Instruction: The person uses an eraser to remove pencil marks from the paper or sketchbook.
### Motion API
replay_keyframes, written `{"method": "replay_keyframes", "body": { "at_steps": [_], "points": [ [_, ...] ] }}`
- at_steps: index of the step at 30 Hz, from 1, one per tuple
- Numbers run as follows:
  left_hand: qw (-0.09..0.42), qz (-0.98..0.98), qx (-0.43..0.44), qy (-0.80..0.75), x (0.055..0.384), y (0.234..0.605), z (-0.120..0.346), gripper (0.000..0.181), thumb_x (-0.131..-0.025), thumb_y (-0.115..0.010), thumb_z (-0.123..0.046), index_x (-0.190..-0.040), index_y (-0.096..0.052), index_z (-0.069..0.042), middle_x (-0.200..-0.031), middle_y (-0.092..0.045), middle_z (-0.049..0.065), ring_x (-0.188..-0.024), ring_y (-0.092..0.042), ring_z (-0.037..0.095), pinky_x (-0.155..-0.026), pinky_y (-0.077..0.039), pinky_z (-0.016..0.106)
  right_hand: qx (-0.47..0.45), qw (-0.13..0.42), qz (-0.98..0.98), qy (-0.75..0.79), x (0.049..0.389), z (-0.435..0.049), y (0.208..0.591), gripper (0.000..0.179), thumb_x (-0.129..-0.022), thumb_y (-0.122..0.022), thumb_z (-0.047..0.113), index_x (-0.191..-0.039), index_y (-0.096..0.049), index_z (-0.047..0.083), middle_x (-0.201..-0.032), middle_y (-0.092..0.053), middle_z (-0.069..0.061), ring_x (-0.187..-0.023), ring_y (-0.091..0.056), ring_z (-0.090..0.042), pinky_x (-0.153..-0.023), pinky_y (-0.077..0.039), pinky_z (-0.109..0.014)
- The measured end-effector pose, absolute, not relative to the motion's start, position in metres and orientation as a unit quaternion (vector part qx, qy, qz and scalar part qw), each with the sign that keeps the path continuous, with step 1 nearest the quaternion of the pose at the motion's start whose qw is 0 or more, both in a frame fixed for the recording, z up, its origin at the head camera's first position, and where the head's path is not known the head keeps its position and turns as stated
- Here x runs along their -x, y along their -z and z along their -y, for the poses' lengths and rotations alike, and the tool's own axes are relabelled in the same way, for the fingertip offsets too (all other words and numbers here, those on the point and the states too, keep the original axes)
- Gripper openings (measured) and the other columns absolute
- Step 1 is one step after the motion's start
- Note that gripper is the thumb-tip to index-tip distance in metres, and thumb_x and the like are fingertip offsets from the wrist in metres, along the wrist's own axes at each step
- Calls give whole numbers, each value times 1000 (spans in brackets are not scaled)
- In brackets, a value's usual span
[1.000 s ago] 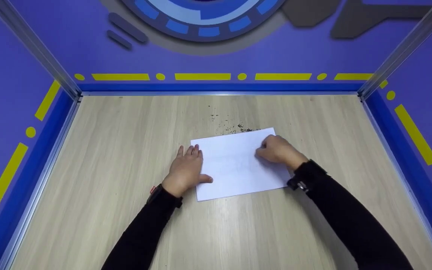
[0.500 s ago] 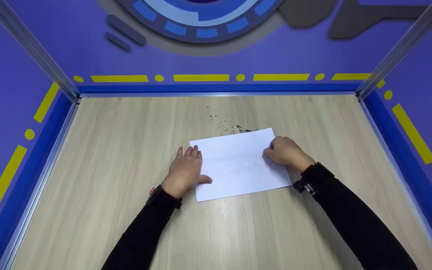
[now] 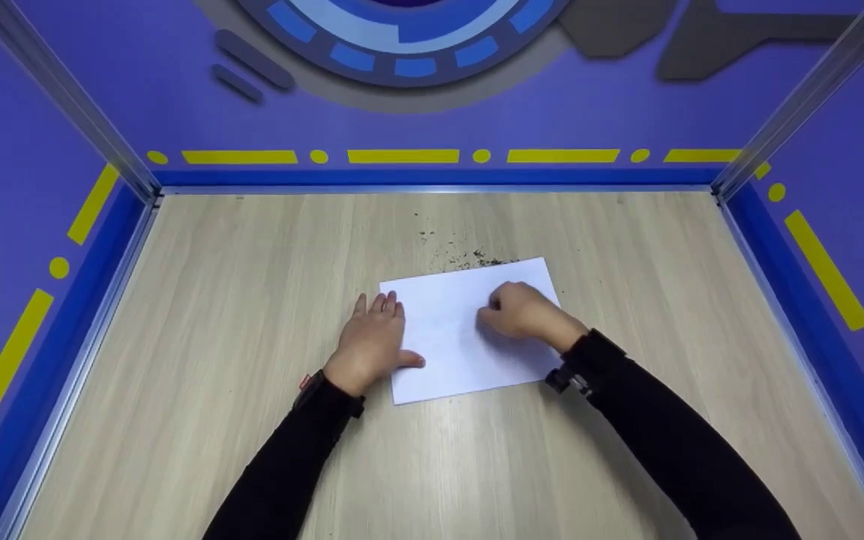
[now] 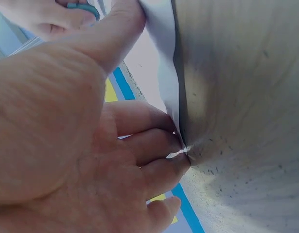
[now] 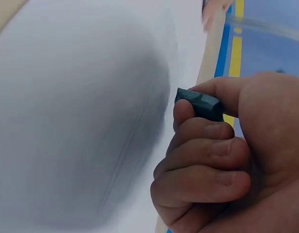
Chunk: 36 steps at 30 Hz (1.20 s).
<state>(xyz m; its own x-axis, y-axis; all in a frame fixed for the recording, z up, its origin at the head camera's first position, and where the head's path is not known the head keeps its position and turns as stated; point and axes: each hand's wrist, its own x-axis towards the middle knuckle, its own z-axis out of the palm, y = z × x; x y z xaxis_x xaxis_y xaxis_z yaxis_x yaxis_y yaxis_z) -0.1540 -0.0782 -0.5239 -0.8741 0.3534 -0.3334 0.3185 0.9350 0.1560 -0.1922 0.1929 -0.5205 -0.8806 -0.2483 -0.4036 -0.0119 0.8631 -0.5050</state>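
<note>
Head: white sheet [image 3: 439,356] lay aslant on wooden table [image 3: 252,262], dark crumbs [image 3: 481,260] just beyond its far edge. Left hand [image 3: 370,341] rested at left edge, fingers extended, thumb spread onto paper, presumably steadying it. Right hand [image 3: 520,309] curled over sheet; its load hidden here.

Left wrist: sheet's edge looked wavy beside fingertips; right hand cut off at top.

Right wrist: thumb and index finger pinched dark-green block [image 5: 200,104], probably for firm control; other fingers curled together. Block's lower part hidden; contact with paper unclear.
</note>
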Motion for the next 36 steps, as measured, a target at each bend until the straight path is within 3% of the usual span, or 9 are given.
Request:
{"method": "replay_keyframes", "body": {
  "at_steps": [10,18,28,33,36],
  "points": [
    [170,-967,-181,-63,153,525,80,115,-88,-86,-63,-165,-41,10,-177,-35,29,-168,-34,43,-141,-17,62,159,256,-931,205,198,-105,522,42,-105,-65,33,-66,-60,19,-64,-59,3,-61,-55,-18,-60,-46,-32],
    [169,-967,-185,-51,154,526,79,114,-90,-84,-64,-165,-41,10,-177,-37,28,-168,-34,41,-141,-18,61,164,243,-937,191,202,-88,530,40,-100,-70,29,-64,-58,18,-61,-53,4,-62,-52,-18,-57,-40,-32],
    [173,-966,-184,-46,155,526,78,116,-89,-83,-66,-166,-39,9,-178,-33,27,-169,-32,40,-142,-16,61,96,229,-944,219,199,-148,531,45,-98,-70,29,-59,-49,21,-62,-50,4,-59,-50,-18,-58,-43,-32],
    [179,-966,-179,-45,156,526,78,116,-90,-82,-66,-167,-38,8,-179,-32,27,-170,-30,40,-142,-15,61,60,217,-944,240,197,-203,530,32,-98,-69,31,-72,-67,14,-76,-63,-3,-69,-58,-21,-64,-49,-33],
    [178,-967,-175,-51,155,527,79,116,-89,-83,-66,-167,-39,8,-179,-32,27,-170,-30,41,-142,-15,61,45,204,-949,236,197,-236,530,27,-98,-68,30,-82,-73,9,-81,-64,-5,-71,-58,-21,-63,-48,-32]
  ]
}}
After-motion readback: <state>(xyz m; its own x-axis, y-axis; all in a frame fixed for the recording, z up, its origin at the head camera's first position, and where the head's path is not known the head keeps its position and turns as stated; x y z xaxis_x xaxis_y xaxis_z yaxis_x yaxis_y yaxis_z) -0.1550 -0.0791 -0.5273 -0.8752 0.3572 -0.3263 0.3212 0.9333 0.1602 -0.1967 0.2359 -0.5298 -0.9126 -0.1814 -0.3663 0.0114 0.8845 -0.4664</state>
